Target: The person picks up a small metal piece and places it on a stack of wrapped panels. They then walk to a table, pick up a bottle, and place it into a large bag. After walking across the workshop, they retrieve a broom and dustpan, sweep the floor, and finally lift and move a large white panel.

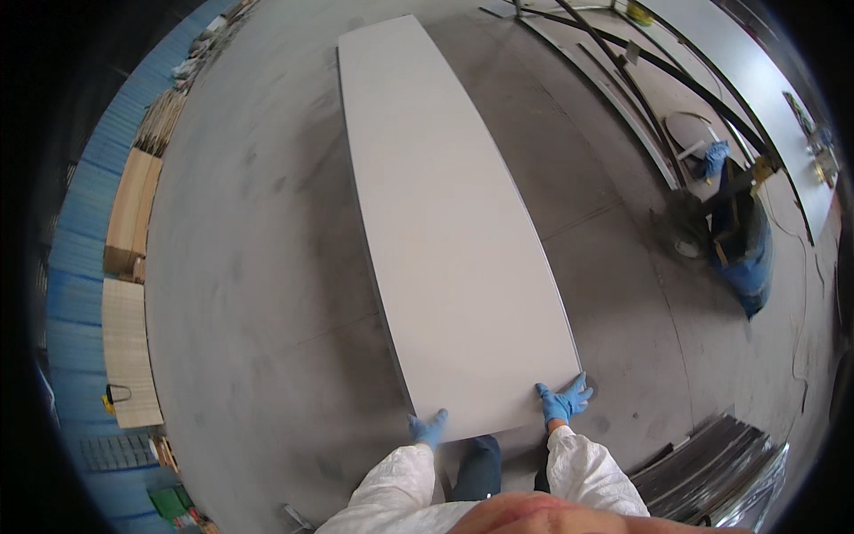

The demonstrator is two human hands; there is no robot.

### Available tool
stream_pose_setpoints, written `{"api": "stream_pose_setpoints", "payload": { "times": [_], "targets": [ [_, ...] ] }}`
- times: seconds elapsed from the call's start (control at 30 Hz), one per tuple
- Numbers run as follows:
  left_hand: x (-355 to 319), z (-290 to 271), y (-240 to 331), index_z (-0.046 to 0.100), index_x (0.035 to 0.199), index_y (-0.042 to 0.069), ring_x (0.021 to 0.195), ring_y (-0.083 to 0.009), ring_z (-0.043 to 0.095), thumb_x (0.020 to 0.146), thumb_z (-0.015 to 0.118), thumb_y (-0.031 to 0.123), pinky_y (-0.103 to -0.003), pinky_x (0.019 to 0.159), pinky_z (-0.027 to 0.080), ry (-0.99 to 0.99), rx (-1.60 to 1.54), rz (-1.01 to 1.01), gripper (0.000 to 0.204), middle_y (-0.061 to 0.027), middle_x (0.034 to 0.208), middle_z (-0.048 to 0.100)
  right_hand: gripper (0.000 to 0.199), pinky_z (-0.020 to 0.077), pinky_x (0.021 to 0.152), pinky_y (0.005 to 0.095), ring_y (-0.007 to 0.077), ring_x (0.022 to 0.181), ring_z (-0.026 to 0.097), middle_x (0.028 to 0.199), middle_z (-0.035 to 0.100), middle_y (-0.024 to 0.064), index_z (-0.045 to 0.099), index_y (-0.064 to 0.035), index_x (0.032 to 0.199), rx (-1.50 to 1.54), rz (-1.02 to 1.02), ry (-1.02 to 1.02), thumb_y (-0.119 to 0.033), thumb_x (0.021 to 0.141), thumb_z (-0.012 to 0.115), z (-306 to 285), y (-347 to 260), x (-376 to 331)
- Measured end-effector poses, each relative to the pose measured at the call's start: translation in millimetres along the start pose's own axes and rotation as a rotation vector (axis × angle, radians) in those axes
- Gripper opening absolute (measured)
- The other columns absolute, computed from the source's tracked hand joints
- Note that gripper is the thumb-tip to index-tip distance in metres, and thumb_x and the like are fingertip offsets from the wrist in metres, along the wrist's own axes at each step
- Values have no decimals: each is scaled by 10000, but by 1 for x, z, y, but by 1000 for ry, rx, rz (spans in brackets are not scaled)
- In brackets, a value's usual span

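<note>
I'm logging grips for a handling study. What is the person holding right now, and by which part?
A long pale grey panel, held by its near short end: the gloved left hand near the left corner, the gloved right hand at the right corner.

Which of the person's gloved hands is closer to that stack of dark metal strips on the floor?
Right. The right hand grips the panel corner beside the strips; the left hand holds the opposite corner.

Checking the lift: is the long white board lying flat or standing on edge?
Flat: the board shows its broad face upward, left hand and right hand at its near end.
</note>
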State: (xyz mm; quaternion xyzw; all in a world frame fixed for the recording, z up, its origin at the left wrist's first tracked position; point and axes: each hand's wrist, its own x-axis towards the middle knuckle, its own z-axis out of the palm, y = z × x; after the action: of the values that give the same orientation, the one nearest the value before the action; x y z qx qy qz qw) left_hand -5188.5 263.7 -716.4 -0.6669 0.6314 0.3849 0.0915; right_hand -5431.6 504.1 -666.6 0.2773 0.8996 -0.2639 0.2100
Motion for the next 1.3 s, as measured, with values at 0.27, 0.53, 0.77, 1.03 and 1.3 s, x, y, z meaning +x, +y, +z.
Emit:
{"api": "stream_pose_setpoints", "payload": {
  "times": [0.27,0.53,0.77,1.03,1.3],
  "targets": [
    [63,13,97,92,1513,-48,1419,-368,288,615,832,606,-433,1167,274,25,69,-37,1335,-267,1539,241,1273,224,1125,584,535,1382,143,1565,73,257,161,-262,1556,-67,27,-41,-431,536,905,0,-115,59],
    [133,12,251,14,1526,-8,1392,-385,318,574,852,621,-442,1141,328,-71,7,-132,1415,-267,1524,239,1232,279,1093,548,485,1321,249,1502,188,219,216,-243,1539,-119,-12,18,-430,535,904,17,-263,132],
    [230,35,391,12,1546,103,1355,-394,358,569,866,599,-567,1020,442,-83,-120,-184,1389,-256,1515,230,1221,280,1093,560,486,1334,235,1474,225,218,223,-243,1534,-109,-47,10,-419,537,905,33,-427,217],
    [303,64,620,17,1547,114,1320,-424,407,562,827,670,-523,1026,455,-118,-56,-289,1391,-282,1485,272,1242,309,1081,539,468,1316,280,1450,272,212,211,-268,1532,-170,-68,-1,-424,517,910,52,-629,361],
    [431,105,856,-25,1543,111,1311,-430,407,587,787,714,-529,988,483,-56,-7,-183,1392,-280,1476,268,1277,279,1092,523,436,1318,319,1451,295,203,196,-258,1532,-255,-111,-5,-473,496,912,80,-876,519]
  ]
}}
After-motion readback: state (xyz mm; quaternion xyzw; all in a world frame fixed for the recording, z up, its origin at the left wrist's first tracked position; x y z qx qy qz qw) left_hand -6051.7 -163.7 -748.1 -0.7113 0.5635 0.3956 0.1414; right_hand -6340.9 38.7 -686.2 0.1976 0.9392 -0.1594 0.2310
